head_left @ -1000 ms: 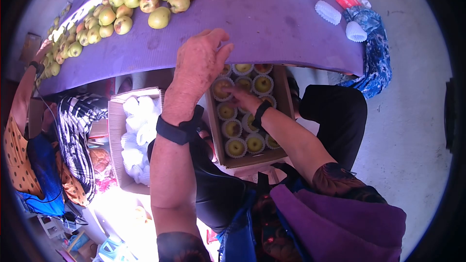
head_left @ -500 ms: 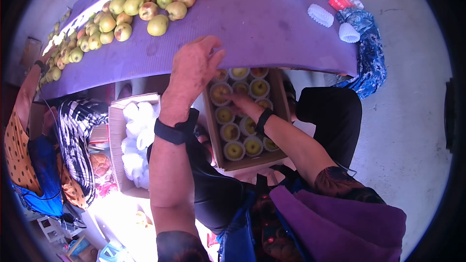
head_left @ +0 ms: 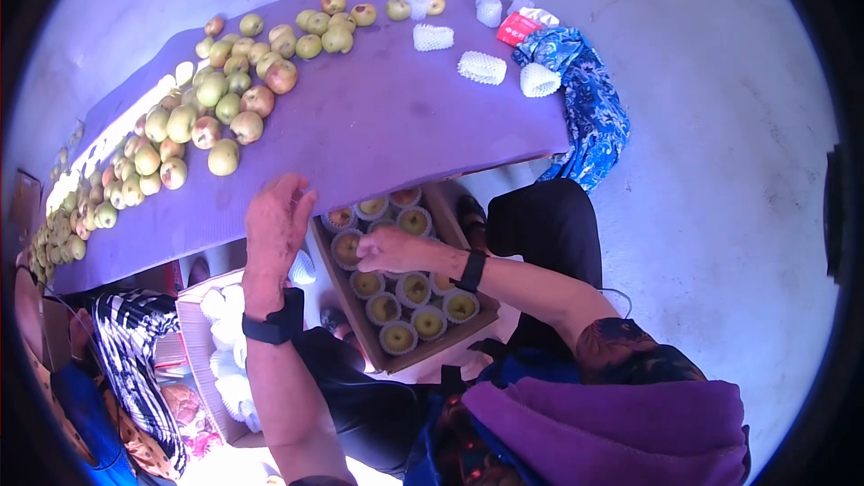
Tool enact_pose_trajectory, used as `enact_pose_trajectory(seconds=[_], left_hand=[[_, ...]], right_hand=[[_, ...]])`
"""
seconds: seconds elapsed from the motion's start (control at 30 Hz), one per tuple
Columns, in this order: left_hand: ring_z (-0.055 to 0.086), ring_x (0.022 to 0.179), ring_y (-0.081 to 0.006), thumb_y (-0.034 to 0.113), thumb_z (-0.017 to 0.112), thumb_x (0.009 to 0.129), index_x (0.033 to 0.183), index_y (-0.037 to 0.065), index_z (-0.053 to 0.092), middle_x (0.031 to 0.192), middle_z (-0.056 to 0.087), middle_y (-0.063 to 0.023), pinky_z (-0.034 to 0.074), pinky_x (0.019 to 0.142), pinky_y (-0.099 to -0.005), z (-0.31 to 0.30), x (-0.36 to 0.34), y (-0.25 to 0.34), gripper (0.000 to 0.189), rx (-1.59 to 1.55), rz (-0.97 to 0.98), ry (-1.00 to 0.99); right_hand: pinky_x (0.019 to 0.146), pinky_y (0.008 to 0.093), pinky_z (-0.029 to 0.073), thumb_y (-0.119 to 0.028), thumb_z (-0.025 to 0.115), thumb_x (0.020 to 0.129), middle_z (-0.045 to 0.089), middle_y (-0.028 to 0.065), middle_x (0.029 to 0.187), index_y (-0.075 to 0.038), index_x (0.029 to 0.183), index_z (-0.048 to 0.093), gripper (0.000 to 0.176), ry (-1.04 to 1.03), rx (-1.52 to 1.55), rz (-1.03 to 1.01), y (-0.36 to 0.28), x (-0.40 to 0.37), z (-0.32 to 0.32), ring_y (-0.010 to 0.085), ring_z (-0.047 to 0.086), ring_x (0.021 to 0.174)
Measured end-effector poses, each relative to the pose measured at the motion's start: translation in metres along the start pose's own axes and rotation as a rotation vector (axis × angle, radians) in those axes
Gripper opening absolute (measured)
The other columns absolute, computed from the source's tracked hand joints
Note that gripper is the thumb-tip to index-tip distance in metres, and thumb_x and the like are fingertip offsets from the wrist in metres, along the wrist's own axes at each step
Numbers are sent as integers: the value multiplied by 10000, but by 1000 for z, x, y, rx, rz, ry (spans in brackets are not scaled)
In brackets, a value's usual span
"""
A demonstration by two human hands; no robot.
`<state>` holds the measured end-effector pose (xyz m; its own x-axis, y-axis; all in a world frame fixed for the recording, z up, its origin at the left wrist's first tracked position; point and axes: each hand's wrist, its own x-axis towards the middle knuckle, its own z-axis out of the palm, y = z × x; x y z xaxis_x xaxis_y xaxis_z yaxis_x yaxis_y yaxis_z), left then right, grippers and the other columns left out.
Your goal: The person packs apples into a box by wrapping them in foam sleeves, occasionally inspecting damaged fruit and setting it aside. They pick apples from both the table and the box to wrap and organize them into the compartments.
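The left hand is held over the near edge of the tabletop, apart from the right hand, which is held above netted apples in the cardboard box; whether either is closed on anything cannot be told

Looks like a fruit packing spot, exact room type unclear. Purple-covered table with loose apples piled along it, cardboard box of apples in foam nets, second box of white foam nets. Bare pale floor, plain wall; co-worker by the same table.
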<state>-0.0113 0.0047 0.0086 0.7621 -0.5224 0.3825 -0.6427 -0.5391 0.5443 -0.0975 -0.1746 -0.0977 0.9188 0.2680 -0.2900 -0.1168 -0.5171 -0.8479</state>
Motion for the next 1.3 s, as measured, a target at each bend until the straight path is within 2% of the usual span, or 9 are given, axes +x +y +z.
enact_pose_trajectory(seconds=[0.1,0.33,0.43,0.5,0.67,0.93,1.03,1.17,1.3], left_hand=[[628,742,-330,129,657,812,937,24,613,801,635,-155,484,654,-410,2,-1,1,170,4,4,-7],[630,770,-342,134,654,814,946,39,621,836,643,-161,491,671,-411,9,-3,1,167,0,-10,-40],[637,688,-292,116,657,822,946,19,616,782,641,-154,498,636,-365,11,-4,1,162,33,42,-14],[639,694,-299,117,657,821,946,23,619,788,645,-155,499,635,-368,10,-5,4,161,39,42,-17],[645,741,-325,126,653,820,947,35,625,811,652,-162,501,652,-390,13,-8,0,159,54,32,9],[635,805,-341,159,650,823,932,31,633,846,657,-149,498,691,-410,15,-11,1,169,53,61,23],[633,811,-342,166,650,826,933,34,636,855,658,-147,498,695,-413,16,-9,0,170,59,42,-5],[634,807,-342,169,652,826,951,40,638,859,659,-149,499,700,-415,17,-9,2,180,72,53,-5],[635,805,-341,172,652,829,978,47,638,855,659,-148,502,698,-412,18,-7,2,196,87,18,-6]], right_hand=[[720,333,502,-278,644,821,670,133,824,11,1023,635,353,151,-122,-229,-28,-23,-29,213,658,778],[919,402,438,-276,626,815,580,169,1064,-28,1043,604,338,608,-549,-268,-39,-46,-138,326,555,1029],[954,424,426,-310,634,815,533,178,1178,-63,1098,615,376,687,-722,-178,-24,-45,-191,349,514,1111],[1016,506,378,-299,619,829,463,242,1288,-129,1214,588,422,656,-854,174,-28,-50,-212,426,430,1220],[1120,502,232,-452,640,818,250,315,1465,-161,1304,559,572,573,-959,346,6,-40,-247,459,224,1374],[1071,411,345,-379,651,811,381,311,1391,-52,1314,510,617,391,-875,476,53,-24,-286,435,380,1297],[1014,427,394,-215,647,803,525,290,1229,53,1252,505,543,601,-838,370,75,-26,-291,406,490,1186],[998,436,399,-161,640,794,510,285,1256,63,1245,501,522,653,-846,386,50,-32,-286,387,516,1157],[813,415,517,-158,660,777,631,253,1020,70,1047,614,356,861,-852,-56,4,-41,-262,358,627,971]])
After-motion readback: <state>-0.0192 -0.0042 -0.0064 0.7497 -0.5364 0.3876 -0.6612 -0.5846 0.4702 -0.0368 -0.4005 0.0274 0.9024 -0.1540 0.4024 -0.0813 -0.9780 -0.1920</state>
